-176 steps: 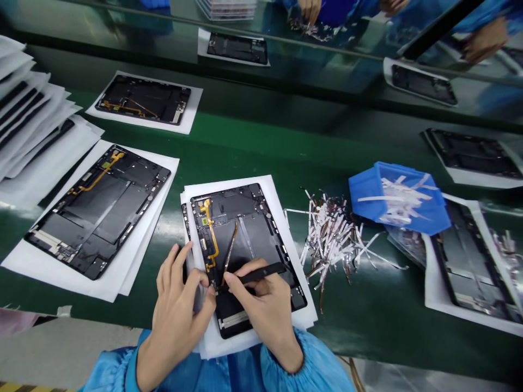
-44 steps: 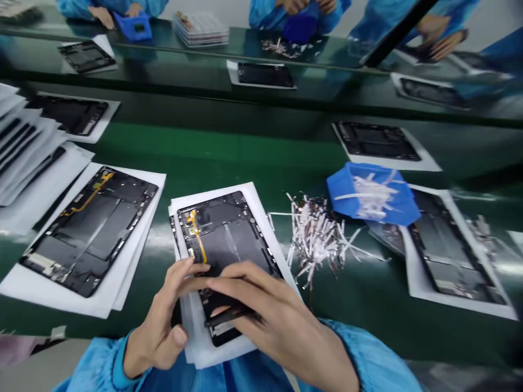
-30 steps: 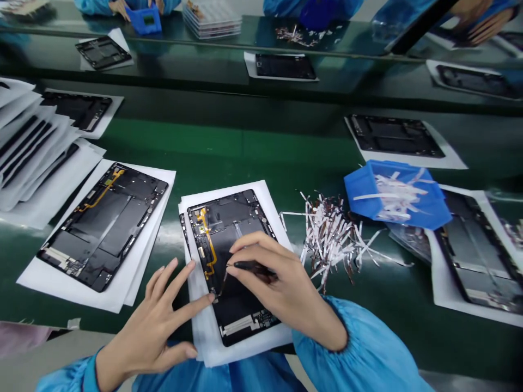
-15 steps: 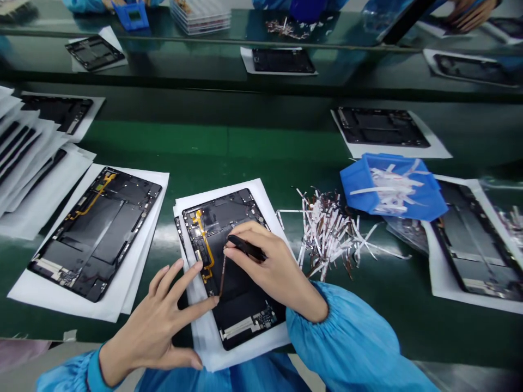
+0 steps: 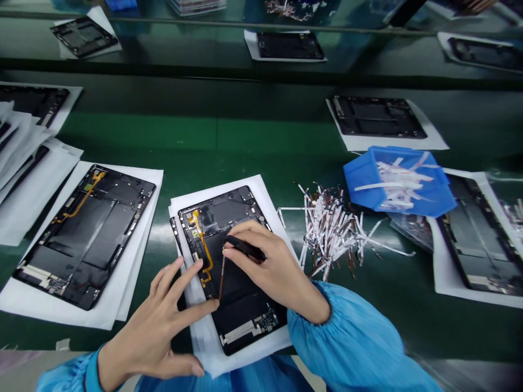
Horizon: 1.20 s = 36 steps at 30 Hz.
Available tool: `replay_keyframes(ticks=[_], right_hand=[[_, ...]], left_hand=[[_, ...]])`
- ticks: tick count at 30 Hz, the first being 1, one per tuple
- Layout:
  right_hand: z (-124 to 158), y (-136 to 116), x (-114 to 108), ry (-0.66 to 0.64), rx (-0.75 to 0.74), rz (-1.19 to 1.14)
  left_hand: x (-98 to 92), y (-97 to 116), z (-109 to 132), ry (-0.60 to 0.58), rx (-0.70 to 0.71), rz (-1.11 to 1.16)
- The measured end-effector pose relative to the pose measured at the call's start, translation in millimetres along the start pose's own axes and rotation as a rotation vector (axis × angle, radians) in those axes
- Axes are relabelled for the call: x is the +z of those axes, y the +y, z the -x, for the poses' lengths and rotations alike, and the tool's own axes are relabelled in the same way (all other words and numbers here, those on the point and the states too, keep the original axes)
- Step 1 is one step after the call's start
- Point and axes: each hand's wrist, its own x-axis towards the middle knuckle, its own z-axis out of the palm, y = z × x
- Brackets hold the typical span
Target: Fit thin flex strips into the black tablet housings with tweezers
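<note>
An open black tablet housing lies tilted on white paper sheets in front of me, with an orange flex cable along its left side. My right hand is closed around black tweezers above the housing. At their tip is the upper end of a thin brown strip. My left hand is spread over the housing's left edge and the paper. One of its fingertips touches the strip's lower end. Part of the housing is hidden under my right hand.
Loose white and brown strips lie heaped to the right, near a blue bin of white strips. Another housing rests on paper at left, beside a paper-interleaved stack. More housings, including one farther back, lie on the green bench.
The camera view has shifted slightly, so the far benches sit higher in the picture. Both hands, the tweezers and the strip keep nearly the same places on the housing.
</note>
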Motion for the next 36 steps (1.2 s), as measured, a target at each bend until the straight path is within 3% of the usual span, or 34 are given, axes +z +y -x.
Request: replay_keyframes(ticks=[21,36], right_hand=[[-4.8,5.5,1.3,-0.02,0.007,0.022],[-6.8,22.3,19.9,0.082,0.022,0.268]], left_hand=[[7.0,2.3,-2.3,-0.009,0.044,-0.148],[5.3,11.5,-10.2,0.038,0.022,-0.114]])
